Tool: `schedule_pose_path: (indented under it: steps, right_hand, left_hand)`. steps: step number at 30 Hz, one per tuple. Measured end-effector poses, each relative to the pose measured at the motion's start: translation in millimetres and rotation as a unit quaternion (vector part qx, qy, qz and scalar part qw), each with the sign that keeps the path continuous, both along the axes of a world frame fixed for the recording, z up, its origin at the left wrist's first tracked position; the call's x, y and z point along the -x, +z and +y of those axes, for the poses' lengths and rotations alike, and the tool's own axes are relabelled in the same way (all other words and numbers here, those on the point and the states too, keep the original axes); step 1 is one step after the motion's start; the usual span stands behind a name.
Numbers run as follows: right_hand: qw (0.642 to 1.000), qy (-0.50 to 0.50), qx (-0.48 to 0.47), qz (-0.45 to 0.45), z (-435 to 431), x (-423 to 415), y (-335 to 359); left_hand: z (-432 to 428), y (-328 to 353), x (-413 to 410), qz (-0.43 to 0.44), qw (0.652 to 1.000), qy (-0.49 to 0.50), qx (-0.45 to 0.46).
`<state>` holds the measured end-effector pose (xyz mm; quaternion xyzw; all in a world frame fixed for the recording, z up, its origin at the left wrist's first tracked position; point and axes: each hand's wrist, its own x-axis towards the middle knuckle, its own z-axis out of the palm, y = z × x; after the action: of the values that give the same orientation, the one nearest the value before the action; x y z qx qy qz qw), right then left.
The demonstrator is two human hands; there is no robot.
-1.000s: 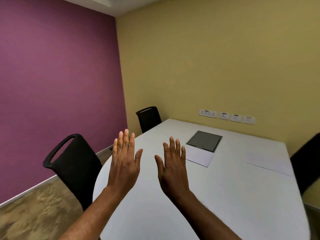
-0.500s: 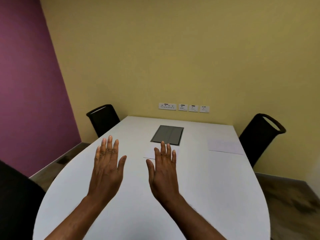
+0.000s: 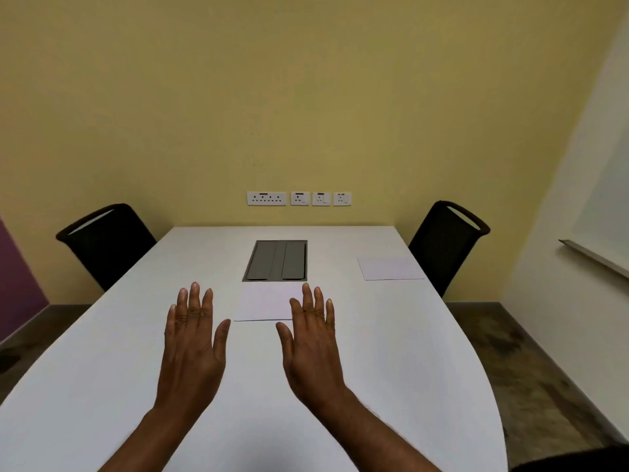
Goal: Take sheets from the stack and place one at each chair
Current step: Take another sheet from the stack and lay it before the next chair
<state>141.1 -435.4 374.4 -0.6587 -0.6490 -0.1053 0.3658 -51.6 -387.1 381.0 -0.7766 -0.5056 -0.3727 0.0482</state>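
Note:
A stack of white sheets [image 3: 263, 303] lies in the middle of the white table [image 3: 391, 352], just in front of a grey cable hatch [image 3: 276, 259]. One single sheet [image 3: 389, 268] lies before the far right black chair [image 3: 444, 241]. No sheet shows in front of the far left black chair [image 3: 103, 245]. My left hand [image 3: 194, 342] hovers flat and empty to the left of the stack. My right hand [image 3: 311, 338] hovers flat with its fingertips over the stack's right edge, holding nothing.
A row of wall sockets [image 3: 299, 198] sits on the yellow wall behind the table. A whiteboard ledge [image 3: 592, 258] juts from the right wall. Another dark chair's edge [image 3: 571, 459] shows at the bottom right. Brown floor runs along both sides.
The view has swung right, from the purple wall side to facing the table's far end squarely. Both hands stayed raised, flat and empty, now nearer the stack.

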Motion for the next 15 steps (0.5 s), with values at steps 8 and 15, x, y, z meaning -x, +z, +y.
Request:
schedule_pose_path:
  steps: [8,15]
  right_hand:
    - [0.998,-0.061,0.017,0.017,47,50,-18]
    - [0.995,-0.097,0.035,0.005,85,31,-47]
  left_hand:
    - [77,-24,43,-0.004,0.998,-0.067,0.019]
    - [126,-63,40,-0.004,0.996,-0.08,0.045]
